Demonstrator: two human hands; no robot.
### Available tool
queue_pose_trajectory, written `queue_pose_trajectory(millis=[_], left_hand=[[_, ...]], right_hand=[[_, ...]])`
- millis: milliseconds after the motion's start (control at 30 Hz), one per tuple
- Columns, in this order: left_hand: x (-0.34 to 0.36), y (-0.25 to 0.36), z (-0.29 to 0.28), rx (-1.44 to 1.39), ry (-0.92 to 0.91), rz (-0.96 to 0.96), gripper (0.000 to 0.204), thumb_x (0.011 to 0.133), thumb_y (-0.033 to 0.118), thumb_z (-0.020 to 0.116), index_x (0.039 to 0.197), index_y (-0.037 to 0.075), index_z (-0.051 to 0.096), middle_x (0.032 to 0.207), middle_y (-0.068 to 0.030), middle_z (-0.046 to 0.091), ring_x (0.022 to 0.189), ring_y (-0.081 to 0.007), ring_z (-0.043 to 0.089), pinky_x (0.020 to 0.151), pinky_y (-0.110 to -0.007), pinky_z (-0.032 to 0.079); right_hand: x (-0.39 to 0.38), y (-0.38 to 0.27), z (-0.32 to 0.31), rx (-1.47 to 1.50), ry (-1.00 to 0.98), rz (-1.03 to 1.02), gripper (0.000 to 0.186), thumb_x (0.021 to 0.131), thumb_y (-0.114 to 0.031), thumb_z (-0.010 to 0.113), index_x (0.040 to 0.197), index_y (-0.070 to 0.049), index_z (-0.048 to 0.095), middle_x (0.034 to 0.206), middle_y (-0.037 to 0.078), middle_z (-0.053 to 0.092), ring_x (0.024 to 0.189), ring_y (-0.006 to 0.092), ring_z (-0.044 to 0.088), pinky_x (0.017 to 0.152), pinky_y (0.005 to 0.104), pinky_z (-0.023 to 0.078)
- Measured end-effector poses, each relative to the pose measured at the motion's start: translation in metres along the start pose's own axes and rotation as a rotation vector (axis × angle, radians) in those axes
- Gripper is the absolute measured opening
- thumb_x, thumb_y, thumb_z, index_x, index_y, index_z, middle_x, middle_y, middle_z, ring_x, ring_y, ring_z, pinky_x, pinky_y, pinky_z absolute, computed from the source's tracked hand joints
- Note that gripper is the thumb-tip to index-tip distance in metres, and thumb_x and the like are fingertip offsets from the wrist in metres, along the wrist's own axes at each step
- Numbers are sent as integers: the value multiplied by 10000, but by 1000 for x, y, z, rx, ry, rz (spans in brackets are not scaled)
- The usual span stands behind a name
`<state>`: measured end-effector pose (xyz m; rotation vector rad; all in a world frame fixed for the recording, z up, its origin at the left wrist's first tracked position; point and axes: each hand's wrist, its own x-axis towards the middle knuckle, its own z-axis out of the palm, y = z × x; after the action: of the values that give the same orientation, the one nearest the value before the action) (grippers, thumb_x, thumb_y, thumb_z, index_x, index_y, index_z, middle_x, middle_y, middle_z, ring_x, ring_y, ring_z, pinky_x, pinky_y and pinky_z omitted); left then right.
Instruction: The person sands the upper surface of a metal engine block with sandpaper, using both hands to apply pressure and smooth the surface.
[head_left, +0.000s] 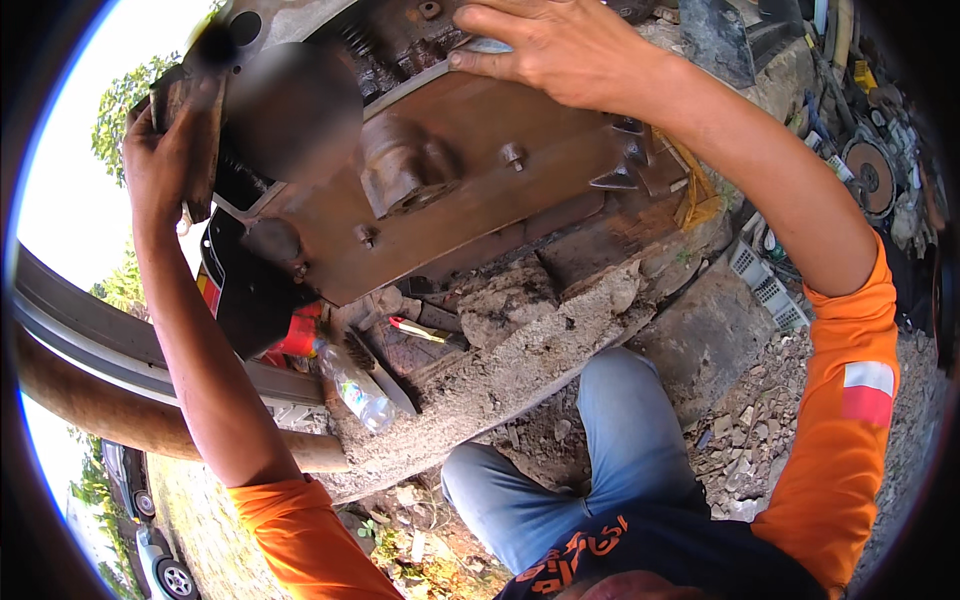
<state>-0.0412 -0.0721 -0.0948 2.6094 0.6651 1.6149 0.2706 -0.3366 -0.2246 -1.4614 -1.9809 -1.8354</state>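
In front of me lies a large brown metal engine block (470,215) with a raised rounded housing (405,165) on its side. My left hand (158,165) is at the block's left end, its fingers closed round a dark, worn, flat piece (204,145). My right hand (565,50) reaches over the top edge of the block. Its fingers are bent over a small pale grey-blue thing (487,45), mostly covered by them, whose kind I cannot make out. A round dark area beside my left hand is blurred.
Below the block, a rough concrete ledge (520,365) holds a clear plastic bottle (358,392), a dark-bristled brush (358,350) and a tool with a red and yellow handle (418,330). A round disc (868,178) and white plastic baskets (768,285) lie at right. Rubble (745,430) covers the ground.
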Motion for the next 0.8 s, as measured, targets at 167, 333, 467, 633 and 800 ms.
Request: queue_pose_trajectory(millis=[167,333,467,633,800], left_hand=[[-1,2,-11,-61,-86,-55,597,845,508,838,1150,6,726,925,-85,731,755,-139,669,720,-284,536],[8,-7,-3,16,-34,-21,601,846,516,836,1153,12,724,923,-82,729,746,-142,666,712,-284,532],[-3,7,-4,-69,-86,-52,617,844,509,839,1174,2,718,944,-92,734,771,-155,678,736,-292,541],[6,0,-4,-36,-100,-64,651,833,510,850,1199,-9,709,964,-106,739,789,-160,688,762,-295,550],[-2,3,-8,-43,-69,-87,602,840,496,849,1157,0,718,954,-94,736,767,-141,674,727,-281,539]], right_hand=[[-30,21,-19,-49,-112,-10,400,912,-247,548,1269,-224,727,1240,60,579,1290,241,480,1009,435,353],[-8,5,-9,-53,-48,-12,407,904,-259,557,1273,-216,722,1255,60,579,1295,246,477,1006,430,364],[-14,10,-11,-26,-59,14,419,881,-288,591,1272,-213,719,1236,67,569,1287,247,477,998,431,361],[-16,19,-22,-73,-99,-24,423,858,-303,623,1253,-193,726,1218,67,558,1263,248,480,997,432,353],[-2,11,-4,42,-60,-10,362,916,-243,550,1232,-199,721,1237,73,562,1272,251,484,1014,433,359]])
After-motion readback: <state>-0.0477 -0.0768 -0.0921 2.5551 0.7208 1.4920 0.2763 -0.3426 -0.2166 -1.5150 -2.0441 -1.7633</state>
